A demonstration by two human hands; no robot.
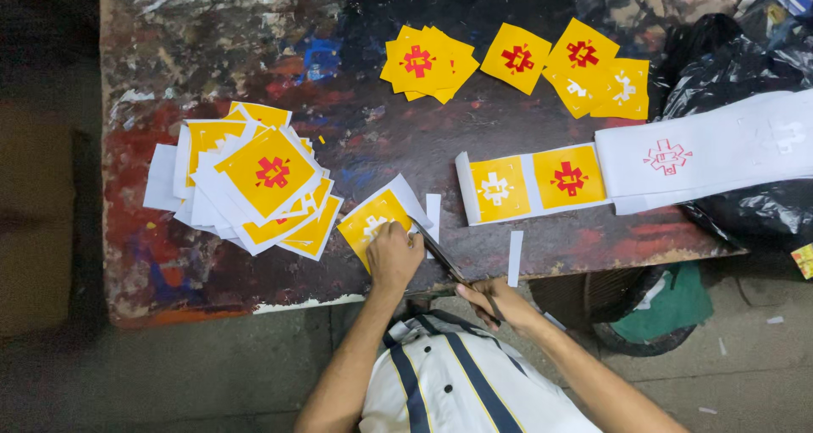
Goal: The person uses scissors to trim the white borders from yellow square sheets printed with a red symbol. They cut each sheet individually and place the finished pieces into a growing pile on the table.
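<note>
My left hand (394, 255) pinches a yellow square sticker with a white border (374, 217) at the table's near edge. My right hand (495, 302) grips dark scissors (442, 257), whose blades run up along the sticker's right side. A thin white paper strip (433, 214) lies just beside the blades. To the right, a white paper band (542, 181) carries two more yellow squares, one with a white emblem and one with a red emblem.
A heap of white-bordered yellow stickers (254, 179) sits at the left of the paint-stained table (212, 52). Trimmed yellow squares (517, 59) lie at the back. A black plastic bag (745, 60) is at the right, a second cut strip (515, 258) near the edge.
</note>
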